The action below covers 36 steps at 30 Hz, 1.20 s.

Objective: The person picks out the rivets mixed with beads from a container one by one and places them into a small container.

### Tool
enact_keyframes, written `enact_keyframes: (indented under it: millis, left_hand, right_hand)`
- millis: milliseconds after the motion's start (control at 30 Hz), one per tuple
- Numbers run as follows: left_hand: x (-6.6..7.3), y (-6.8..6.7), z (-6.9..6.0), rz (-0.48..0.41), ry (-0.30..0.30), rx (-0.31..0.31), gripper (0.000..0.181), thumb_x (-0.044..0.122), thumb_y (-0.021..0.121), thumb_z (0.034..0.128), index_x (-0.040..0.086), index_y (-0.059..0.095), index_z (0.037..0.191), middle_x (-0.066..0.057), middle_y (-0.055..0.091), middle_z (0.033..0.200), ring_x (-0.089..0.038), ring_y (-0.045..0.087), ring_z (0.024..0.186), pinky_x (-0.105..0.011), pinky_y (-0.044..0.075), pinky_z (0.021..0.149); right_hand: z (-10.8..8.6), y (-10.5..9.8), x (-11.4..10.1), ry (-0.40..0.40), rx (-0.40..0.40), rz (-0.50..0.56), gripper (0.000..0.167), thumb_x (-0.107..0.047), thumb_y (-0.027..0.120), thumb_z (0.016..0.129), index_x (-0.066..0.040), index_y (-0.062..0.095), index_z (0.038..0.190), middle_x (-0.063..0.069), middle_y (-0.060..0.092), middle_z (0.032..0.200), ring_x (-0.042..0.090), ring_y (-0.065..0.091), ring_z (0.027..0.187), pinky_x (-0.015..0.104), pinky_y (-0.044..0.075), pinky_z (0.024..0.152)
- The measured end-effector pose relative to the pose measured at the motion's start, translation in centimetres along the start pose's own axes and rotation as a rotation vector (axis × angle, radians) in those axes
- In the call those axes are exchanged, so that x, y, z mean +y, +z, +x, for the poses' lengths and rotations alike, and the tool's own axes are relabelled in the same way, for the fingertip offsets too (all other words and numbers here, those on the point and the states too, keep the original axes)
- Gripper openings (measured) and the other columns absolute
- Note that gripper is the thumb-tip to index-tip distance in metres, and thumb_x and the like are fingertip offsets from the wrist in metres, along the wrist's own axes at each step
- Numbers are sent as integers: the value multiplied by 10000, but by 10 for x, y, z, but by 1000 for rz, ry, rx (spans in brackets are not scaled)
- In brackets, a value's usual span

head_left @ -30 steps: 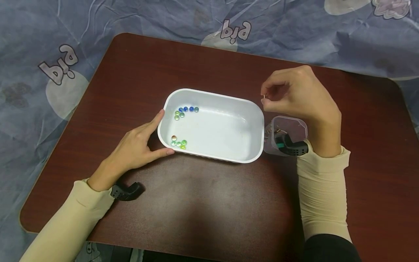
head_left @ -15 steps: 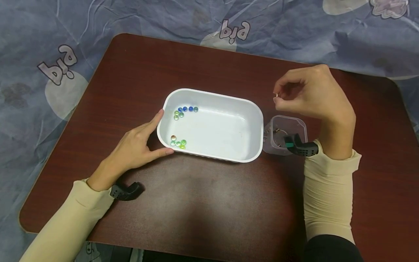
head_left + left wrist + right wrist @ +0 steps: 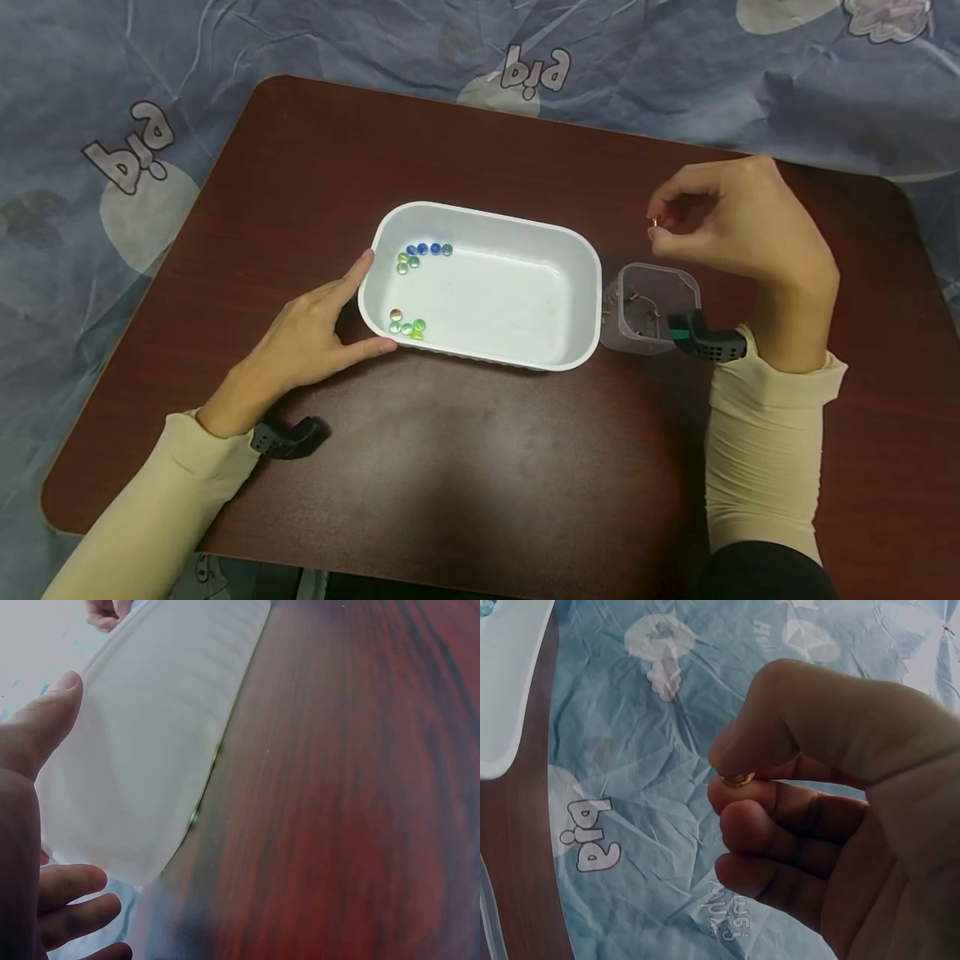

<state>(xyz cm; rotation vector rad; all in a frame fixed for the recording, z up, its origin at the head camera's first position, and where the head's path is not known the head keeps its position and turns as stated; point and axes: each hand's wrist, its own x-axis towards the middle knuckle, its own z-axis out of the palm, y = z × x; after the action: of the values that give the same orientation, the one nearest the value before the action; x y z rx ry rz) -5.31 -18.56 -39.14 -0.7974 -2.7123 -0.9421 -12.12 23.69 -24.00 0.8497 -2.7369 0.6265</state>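
Note:
In the head view my left hand (image 3: 303, 333) rests against the left end of a white tray (image 3: 480, 358), its thumb on the near rim and its index finger along the left side. Several blue and green glass marbles (image 3: 436, 249) lie at the tray's far left, and green, yellow and brown ones (image 3: 419, 325) at its near left. My right hand (image 3: 750, 217), raised beyond a clear plastic container (image 3: 626, 333), pinches a small gold-coloured round piece (image 3: 737, 780) between thumb and index finger. The fingers hide most of it, so its kind cannot be told.
Several small gold-coloured pieces (image 3: 637, 300) are in the clear container, which stands against the tray's right end. The dark brown table (image 3: 450, 467) has rounded corners. A wrinkled blue printed cloth (image 3: 360, 42) lies beyond its edges. Black devices (image 3: 288, 439) are worn on both wrists.
My right hand has moved to the right, away from the tray's right end, with the small gold-coloured piece still pinched. My left hand and the tray stay in place.

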Motion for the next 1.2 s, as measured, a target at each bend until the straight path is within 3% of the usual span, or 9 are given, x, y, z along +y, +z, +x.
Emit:
enact_keyframes:
  millis: [367,733,933,1200]
  left_hand:
    - [0,-1,1,-1,4,-7,1006,658,650,843,88,255,1570,-203,451,1475,-365,523,1274,-537,456,969]
    - [2,-2,0,5,-20,-20,1014,540,761,820,92,250,1572,-179,434,1493,-354,513,1288,-530,449,982]
    - [2,-2,0,1,-15,-19,1005,550,747,829,95,247,1574,-177,438,1492,-360,524,1275,-533,457,970]
    - [2,-2,0,1,-38,-34,1016,483,795,809,112,243,1577,-168,442,1495,-354,525,1275,-534,452,974]
  right_hand:
    - [-10,-13,5,120,-59,-34,152,-4,748,692,-138,714,755,-54,634,648,-23,524,577,123,372,582]
    - [-18,-25,7,213,-93,-61,121,-88,803,716,-158,717,766,-108,606,618,6,467,542,166,331,539]
    - [-21,-28,7,238,-119,-78,108,-100,803,735,-159,727,786,-102,605,627,33,452,522,177,328,534]
    - [-26,-32,9,233,-98,-69,111,-79,807,736,-140,735,795,-143,604,619,29,452,483,171,330,503]
